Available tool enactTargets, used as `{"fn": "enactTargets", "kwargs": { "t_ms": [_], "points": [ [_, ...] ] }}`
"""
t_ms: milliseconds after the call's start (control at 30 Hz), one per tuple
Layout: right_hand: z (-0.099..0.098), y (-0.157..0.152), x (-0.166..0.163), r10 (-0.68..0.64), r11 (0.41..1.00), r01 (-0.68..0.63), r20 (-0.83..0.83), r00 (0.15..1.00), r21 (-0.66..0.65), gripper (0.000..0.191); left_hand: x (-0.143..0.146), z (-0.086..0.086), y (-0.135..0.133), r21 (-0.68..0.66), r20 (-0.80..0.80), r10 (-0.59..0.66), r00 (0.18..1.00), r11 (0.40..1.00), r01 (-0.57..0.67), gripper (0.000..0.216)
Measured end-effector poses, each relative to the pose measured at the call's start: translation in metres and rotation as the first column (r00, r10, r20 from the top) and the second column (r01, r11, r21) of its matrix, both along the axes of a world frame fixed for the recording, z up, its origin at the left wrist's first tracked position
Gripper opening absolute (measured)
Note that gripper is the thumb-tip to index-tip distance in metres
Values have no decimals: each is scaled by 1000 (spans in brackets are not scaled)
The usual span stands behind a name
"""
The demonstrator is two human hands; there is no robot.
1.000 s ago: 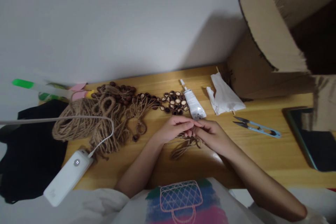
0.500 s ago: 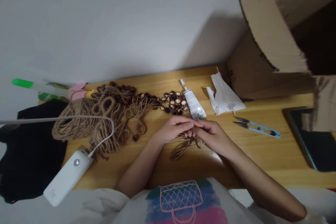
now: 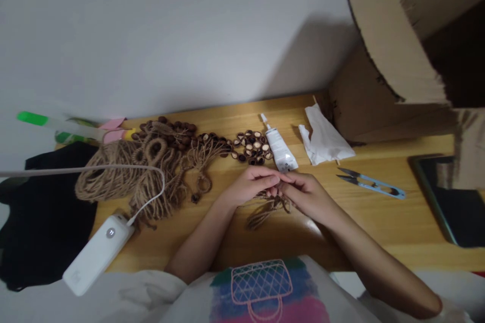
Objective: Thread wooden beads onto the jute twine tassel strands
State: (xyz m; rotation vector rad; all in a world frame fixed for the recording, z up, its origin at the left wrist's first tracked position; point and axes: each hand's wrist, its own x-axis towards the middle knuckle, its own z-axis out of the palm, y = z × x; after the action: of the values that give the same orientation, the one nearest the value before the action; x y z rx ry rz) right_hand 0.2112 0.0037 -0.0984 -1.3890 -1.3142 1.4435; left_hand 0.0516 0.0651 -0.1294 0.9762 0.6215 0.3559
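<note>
My left hand (image 3: 250, 185) and my right hand (image 3: 307, 194) meet over the middle of the wooden table (image 3: 379, 222), fingertips pinched together on a small piece of jute cord (image 3: 265, 212). Loose strands of the cord hang below the hands onto the table. Just beyond the fingers lies a white glue tube (image 3: 279, 149), and beside it a cluster of brown beads (image 3: 251, 148).
A pile of jute twine (image 3: 125, 181) with knotted pieces lies at the left, with a white power bank (image 3: 94, 257) and its cable. Thread snips (image 3: 371, 184), a crumpled tissue (image 3: 326, 139), a cardboard box (image 3: 382, 75) and a dark tablet (image 3: 450, 202) are at the right.
</note>
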Motion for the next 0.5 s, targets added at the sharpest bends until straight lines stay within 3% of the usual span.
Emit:
{"fn": "enactTargets", "kwargs": {
  "t_ms": [500],
  "points": [
    [-3, -2, 1, 14, 1000, -14, -9, 1000, -13, 22, 0, -1, 1, 0, 27, -7, 1000, 1000, 7, 46]
  ]
}}
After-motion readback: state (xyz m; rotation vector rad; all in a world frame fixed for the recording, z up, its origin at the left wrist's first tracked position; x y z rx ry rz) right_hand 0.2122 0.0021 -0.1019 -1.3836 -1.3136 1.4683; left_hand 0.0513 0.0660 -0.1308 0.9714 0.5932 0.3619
